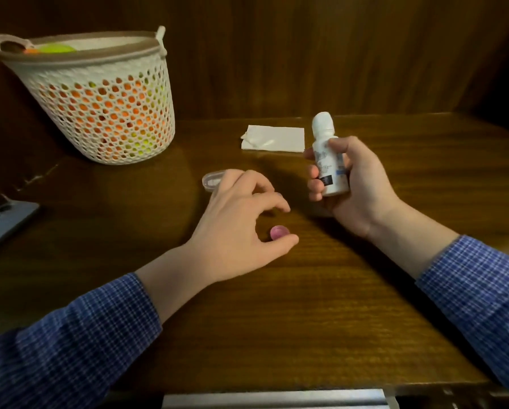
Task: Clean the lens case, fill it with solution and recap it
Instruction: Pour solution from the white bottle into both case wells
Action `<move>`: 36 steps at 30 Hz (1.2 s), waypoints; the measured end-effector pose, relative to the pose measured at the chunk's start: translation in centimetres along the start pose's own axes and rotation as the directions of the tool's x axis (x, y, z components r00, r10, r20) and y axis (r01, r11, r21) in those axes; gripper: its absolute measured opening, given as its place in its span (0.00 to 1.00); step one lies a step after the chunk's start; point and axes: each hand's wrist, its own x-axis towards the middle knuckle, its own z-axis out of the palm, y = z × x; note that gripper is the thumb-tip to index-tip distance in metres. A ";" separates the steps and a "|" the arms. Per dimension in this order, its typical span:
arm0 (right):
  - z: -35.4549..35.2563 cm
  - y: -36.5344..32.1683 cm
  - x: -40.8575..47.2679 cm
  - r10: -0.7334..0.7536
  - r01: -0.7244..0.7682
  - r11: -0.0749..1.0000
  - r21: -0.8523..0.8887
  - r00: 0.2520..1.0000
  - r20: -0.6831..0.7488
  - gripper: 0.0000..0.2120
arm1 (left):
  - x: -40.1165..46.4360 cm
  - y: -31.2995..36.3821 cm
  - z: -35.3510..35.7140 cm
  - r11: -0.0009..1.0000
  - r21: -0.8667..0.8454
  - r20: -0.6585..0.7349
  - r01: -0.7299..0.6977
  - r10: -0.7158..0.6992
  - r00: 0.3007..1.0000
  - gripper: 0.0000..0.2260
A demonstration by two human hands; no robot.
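Head view: your right hand [355, 184] is wrapped around a white bottle [328, 160], held upright above the table [336, 305] with its cap on top. Your left hand [241, 228] hovers low over the wood, fingers loosely curled and spread, gripping nothing; its thumb tip lies just beside a pink cap [279, 232] that rests on the table. Past the left fingers, a clear case [212, 180] sits on the table, its near end hidden by those fingers, so you cannot tell how much of it is uncapped. Behind the bottle, a folded white tissue [273, 138] lies flat near the back wall. At far left stands a white mesh basket [99, 93] holding orange and yellow-green items, well apart from the case. A grey device [2, 222] pokes in at the left edge. Both sleeves [70, 343] are blue check.
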 end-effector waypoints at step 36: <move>1.0 0.7 -1.1 0.366 -0.342 0.929 -0.145 0.778 0.510 0.19 | 2.6 0.4 -3.0 0.787 -0.617 -0.154 0.025 -0.152 0.976 0.09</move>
